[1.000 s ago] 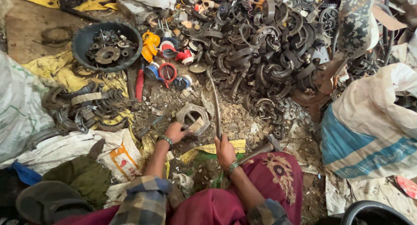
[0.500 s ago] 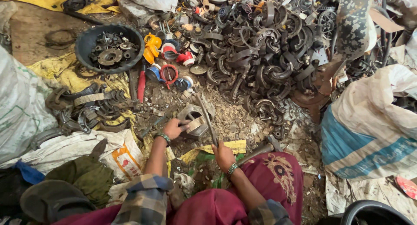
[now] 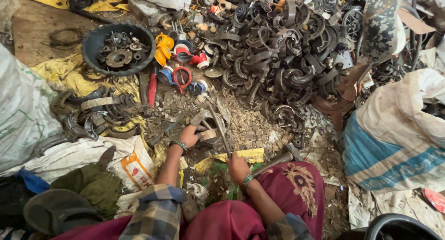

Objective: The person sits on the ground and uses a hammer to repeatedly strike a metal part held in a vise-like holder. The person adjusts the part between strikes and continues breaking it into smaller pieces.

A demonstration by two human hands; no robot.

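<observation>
On the littered ground, the left hand [image 3: 189, 136] gripped a brake shoe [image 3: 207, 127], while the right hand [image 3: 238, 168] clenched a rod [image 3: 219, 128] angled against it, beside the scrap pile [image 3: 278, 59].

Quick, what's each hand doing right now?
Left hand: closed on a curved metal part.
Right hand: closed on a thin rod.

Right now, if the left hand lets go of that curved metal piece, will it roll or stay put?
The curved metal piece is probably stiff and heavy, like the dark scrap pile. Its curved shape may rock, but the chip-littered ground should stop rolling once the left hand releases.
</observation>
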